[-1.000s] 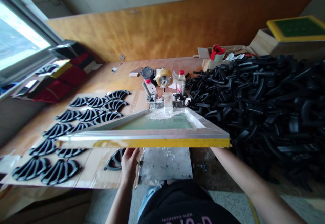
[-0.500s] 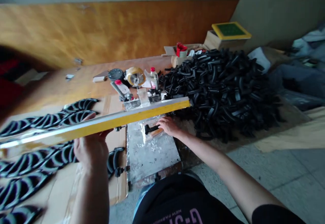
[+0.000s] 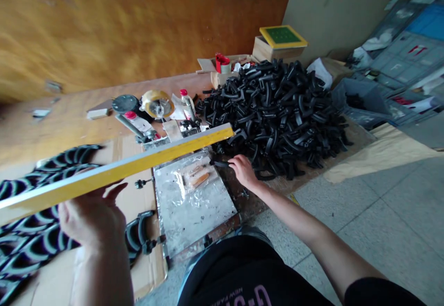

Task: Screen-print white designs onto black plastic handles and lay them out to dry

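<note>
My left hand (image 3: 93, 215) grips the long yellow frame (image 3: 138, 166) from below, and the frame slants up to the right over the metal plate (image 3: 194, 218). A black curved part (image 3: 221, 163) is pinched in my right hand (image 3: 243, 171), just right of the plate and beside the big pile of black parts (image 3: 277, 107). On the plate, under clear film, lies an orange-brown piece (image 3: 200, 179) with no black part on it. Rows of black curved parts (image 3: 45, 246) lie on the cardboard (image 3: 138, 278) at the left, partly hidden by the frame and my left hand.
Behind the plate stand a tape roll (image 3: 157, 104), a red-capped bottle (image 3: 187, 104) and a dark round tin (image 3: 126, 104). A green panel with yellow edges (image 3: 283, 35) rests on a box at the back. Grey crates (image 3: 409, 60) are at the right.
My right hand has lifted the black part off the orange-brown piece and carried it right, off the plate. The view has shifted, showing more crates at the right.
</note>
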Demonstrator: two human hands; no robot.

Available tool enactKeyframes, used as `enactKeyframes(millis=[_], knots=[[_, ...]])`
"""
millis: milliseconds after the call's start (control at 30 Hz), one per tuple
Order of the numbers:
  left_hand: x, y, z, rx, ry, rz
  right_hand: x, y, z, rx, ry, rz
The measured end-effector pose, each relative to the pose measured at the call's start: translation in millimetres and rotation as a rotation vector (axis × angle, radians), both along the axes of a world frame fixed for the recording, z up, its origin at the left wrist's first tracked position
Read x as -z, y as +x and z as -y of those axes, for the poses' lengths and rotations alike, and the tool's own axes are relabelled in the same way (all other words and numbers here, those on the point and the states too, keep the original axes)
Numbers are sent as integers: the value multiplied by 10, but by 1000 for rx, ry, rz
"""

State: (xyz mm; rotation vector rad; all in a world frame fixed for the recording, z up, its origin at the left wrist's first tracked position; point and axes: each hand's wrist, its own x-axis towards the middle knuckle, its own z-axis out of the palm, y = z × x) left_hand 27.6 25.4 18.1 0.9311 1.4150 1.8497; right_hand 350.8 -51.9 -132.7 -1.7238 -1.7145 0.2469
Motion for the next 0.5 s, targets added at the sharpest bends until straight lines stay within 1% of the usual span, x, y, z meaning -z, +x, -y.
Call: enactKeyframes(millis=[67,133,233,300,367,433,500], knots=[[29,-14,-16,-26,-21,-12,86,361,232,57,-55,-21],[59,-28,-31,-28,-31,-28,191,672,471,60,-149,-16],[79,-34,-39,-18,-20,-28,346,953,806,97,-310,113],[73,-33,-35,-18,-11,-13,424,1015,974,117,-396,231],[62,-36,-28,-11,-2,-4,457,1008,1061,134,-456,295],[54,-46,-19,10,-5,-14,425,950,1047,133,-485,252],[51,-57,-12,48,-17,-27,326,828,923,78,-453,143]])
